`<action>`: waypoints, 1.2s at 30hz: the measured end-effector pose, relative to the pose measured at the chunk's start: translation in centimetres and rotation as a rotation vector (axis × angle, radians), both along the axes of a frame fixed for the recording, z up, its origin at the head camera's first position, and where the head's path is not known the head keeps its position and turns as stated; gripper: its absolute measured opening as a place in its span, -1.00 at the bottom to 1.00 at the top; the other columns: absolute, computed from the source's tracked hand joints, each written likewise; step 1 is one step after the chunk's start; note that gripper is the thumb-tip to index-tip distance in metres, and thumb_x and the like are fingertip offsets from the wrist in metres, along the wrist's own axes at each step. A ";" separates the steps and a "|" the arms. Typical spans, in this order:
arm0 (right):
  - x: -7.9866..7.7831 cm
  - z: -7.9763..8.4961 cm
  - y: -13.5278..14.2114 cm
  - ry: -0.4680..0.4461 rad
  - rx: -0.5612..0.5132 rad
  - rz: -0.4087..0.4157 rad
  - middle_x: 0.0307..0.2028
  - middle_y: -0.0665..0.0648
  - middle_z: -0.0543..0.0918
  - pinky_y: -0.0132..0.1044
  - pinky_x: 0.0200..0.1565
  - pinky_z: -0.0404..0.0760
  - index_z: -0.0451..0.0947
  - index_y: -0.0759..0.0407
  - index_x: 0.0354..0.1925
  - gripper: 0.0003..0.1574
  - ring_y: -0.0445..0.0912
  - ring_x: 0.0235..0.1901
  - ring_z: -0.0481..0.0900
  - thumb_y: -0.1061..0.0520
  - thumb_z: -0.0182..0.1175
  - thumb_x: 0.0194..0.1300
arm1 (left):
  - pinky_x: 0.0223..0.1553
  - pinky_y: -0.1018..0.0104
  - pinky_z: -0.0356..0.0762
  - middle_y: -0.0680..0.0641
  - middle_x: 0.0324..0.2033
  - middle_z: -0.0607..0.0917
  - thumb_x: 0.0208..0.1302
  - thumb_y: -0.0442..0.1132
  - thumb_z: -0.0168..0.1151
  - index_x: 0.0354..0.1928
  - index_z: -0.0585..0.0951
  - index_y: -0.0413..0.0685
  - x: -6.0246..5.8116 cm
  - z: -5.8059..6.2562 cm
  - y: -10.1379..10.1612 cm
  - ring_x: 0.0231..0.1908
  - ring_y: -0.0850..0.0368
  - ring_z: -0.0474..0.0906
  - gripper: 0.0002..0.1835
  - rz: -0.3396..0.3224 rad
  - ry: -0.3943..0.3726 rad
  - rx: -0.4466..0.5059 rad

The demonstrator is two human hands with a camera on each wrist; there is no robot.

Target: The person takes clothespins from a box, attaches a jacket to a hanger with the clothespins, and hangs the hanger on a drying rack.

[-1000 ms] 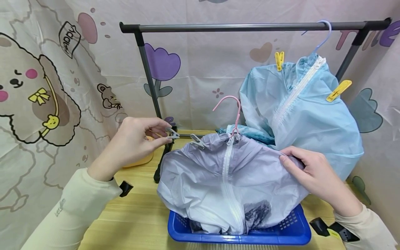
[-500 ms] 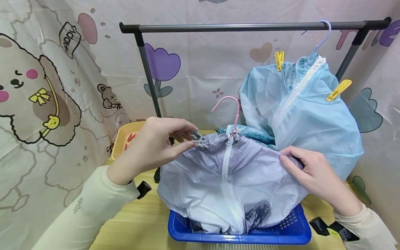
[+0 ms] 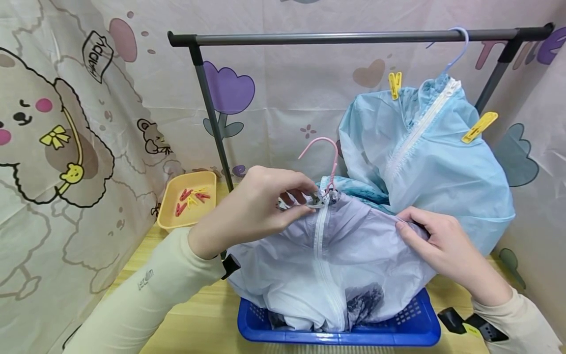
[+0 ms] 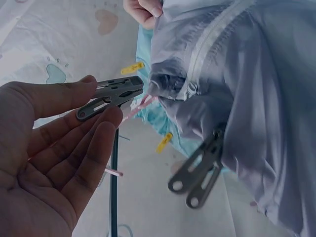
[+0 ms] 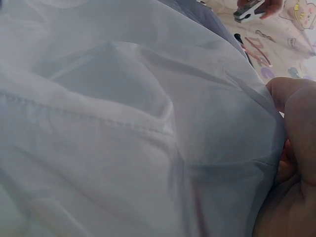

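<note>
My left hand (image 3: 261,204) pinches a grey clothespin (image 4: 112,95) between thumb and fingers, close to the collar of a pale lilac zip jacket (image 3: 283,265). From the jacket's top hangs a pink hanger hook (image 3: 333,157), tilted and off the rail. A second grey clothespin (image 4: 197,170) is clipped on the jacket's left shoulder; in the head view the left hand covers it. At the other shoulder, my right hand (image 3: 442,241) pinches the fabric between thumb and fingers. The jacket's lower part rests in a blue basket (image 3: 338,339).
A dark rail (image 3: 309,38) crosses the back. On it hangs a light blue jacket (image 3: 455,167) with yellow clothespins (image 3: 479,128) on its shoulders. A yellow tray (image 3: 165,216) with several red and yellow clothespins stands at the left on the wooden table (image 3: 185,329).
My left hand has carried the grey clothespin rightward, from left of the jacket, across its left shoulder to the collar. The yellow tray has come into view behind it. The right hand stays put.
</note>
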State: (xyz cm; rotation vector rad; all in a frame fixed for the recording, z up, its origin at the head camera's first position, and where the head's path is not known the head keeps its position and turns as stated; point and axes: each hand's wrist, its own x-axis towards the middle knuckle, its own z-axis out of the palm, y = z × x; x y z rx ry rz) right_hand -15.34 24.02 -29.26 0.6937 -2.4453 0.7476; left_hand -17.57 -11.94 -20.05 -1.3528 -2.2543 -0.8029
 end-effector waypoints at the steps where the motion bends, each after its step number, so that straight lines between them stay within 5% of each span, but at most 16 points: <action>1: 0.0 0.0 0.0 0.000 0.000 0.001 -0.58 -0.28 0.36 -0.46 -0.43 0.24 0.69 -0.16 -0.27 -0.68 -0.37 -0.49 0.33 0.32 0.34 0.38 | -0.24 0.47 0.72 0.04 -0.22 0.87 0.27 -0.33 0.56 -0.08 0.78 -0.09 0.0 0.0 0.2 -0.25 0.32 0.77 -0.79 -0.004 -0.002 -0.003; 19: 0.0 -0.1 -0.1 -0.004 -0.005 0.013 -0.58 -0.28 0.32 -0.45 -0.44 0.23 0.68 -0.16 -0.27 -0.66 -0.38 -0.51 0.31 0.34 0.33 0.37 | -0.22 0.54 0.61 0.11 -0.30 0.83 0.34 -0.28 0.51 -0.12 0.77 -0.04 -0.4 0.0 3.6 -0.33 0.33 0.72 -0.87 -0.015 0.066 -0.103; 36: 0.1 0.0 -0.3 -0.029 -0.004 0.017 -0.59 -0.28 0.28 -0.44 -0.47 0.22 0.70 -0.14 -0.24 -0.70 -0.38 -0.56 0.25 0.31 0.31 0.43 | -0.32 0.39 0.50 0.19 -0.44 0.72 0.35 -0.24 0.49 -0.24 0.77 0.12 -0.4 0.1 6.4 -0.48 0.29 0.51 -0.93 0.033 0.119 -0.216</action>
